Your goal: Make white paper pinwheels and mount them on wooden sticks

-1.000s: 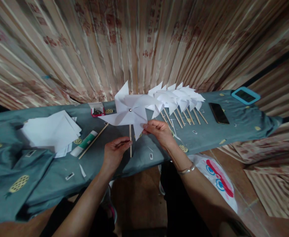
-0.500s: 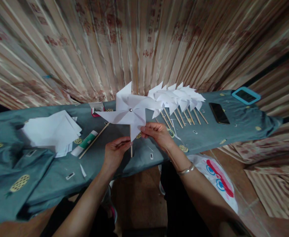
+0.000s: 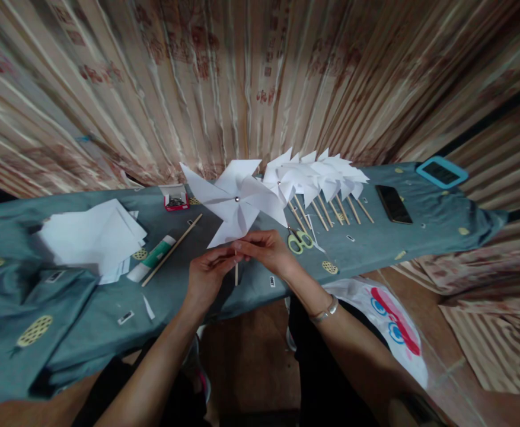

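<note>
A white paper pinwheel (image 3: 235,196) with a shiny pin at its centre stands upright above the table's front half. My left hand (image 3: 209,276) pinches its wooden stick just under the blades. Beside it, my right hand (image 3: 266,249) has its fingers closed at the same stick, touching the left fingertips; the exact grip is partly hidden. A row of finished-looking white pinwheels (image 3: 317,172) lies behind and to the right, sticks toward me. Green-handled scissors (image 3: 300,240) rest close to my right hand.
On the left lie stacked white paper sheets (image 3: 86,234), a green-and-white glue stick (image 3: 153,259) and a loose wooden stick (image 3: 173,249). A small red box of pins (image 3: 176,198) sits behind. A phone (image 3: 394,204) and a blue-framed device (image 3: 442,172) are at right.
The pinwheel's blades have turned about the pin. My right hand has moved from a blade down and left to the stick beside my left hand, uncovering the scissors.
</note>
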`<state>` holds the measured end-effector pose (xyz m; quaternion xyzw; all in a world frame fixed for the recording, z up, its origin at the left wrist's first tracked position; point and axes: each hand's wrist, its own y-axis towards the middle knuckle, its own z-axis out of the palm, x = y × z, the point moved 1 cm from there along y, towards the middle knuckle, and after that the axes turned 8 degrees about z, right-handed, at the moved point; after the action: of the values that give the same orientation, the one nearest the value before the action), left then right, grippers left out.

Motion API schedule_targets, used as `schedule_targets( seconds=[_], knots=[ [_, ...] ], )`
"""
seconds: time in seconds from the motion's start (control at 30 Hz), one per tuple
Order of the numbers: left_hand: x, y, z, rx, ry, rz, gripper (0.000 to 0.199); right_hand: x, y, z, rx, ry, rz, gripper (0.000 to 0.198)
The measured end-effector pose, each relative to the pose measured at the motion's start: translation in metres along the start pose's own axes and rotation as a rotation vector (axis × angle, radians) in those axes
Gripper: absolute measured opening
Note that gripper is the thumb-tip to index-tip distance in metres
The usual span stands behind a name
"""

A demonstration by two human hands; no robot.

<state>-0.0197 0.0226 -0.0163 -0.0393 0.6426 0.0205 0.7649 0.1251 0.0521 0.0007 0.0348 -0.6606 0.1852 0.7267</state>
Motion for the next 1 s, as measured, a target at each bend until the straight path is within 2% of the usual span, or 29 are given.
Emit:
schedule_targets(
  seconds=[0.13, 0.27, 0.33, 0.4, 0.47, 0.53, 0.6, 0.67, 0.83, 1.0],
  knots=[
    [0.002, 0.002, -0.006, -0.026, 0.035, 0.019, 0.028, 0.008, -0.005, 0.000, 0.052, -0.072, -0.003, 0.038],
    [0.005, 0.004, -0.009, -0.064, 0.075, 0.025, 0.029, 0.039, -0.020, -0.010, 0.193, -0.129, -0.004, 0.035],
    [0.007, 0.005, -0.009, -0.066, 0.073, 0.018, 0.030, 0.056, -0.026, -0.019, 0.183, -0.092, -0.058, 0.031],
    [0.008, 0.006, -0.008, -0.071, 0.064, 0.003, 0.031, 0.069, -0.028, -0.031, 0.044, -0.013, -0.165, 0.028],
    [0.009, 0.006, -0.008, -0.074, 0.062, -0.008, 0.032, 0.075, -0.026, -0.044, -0.181, 0.072, -0.297, 0.023],
    [0.009, 0.006, -0.008, -0.064, 0.071, -0.012, 0.032, 0.075, -0.022, -0.055, -0.399, 0.110, -0.392, 0.018],
    [0.009, 0.006, -0.007, -0.047, 0.076, -0.019, 0.031, 0.070, -0.017, -0.063, -0.536, 0.080, -0.431, 0.017],
    [0.008, 0.005, -0.006, -0.037, 0.072, -0.030, 0.030, 0.063, -0.012, -0.066, -0.562, 0.031, -0.399, 0.020],
    [0.008, 0.004, -0.004, -0.026, 0.062, -0.043, 0.027, 0.047, -0.004, -0.063, -0.434, 0.048, -0.198, 0.029],
    [0.008, 0.005, -0.005, -0.036, 0.057, -0.034, 0.028, 0.042, -0.003, -0.060, -0.413, 0.091, -0.131, 0.032]
  ],
)
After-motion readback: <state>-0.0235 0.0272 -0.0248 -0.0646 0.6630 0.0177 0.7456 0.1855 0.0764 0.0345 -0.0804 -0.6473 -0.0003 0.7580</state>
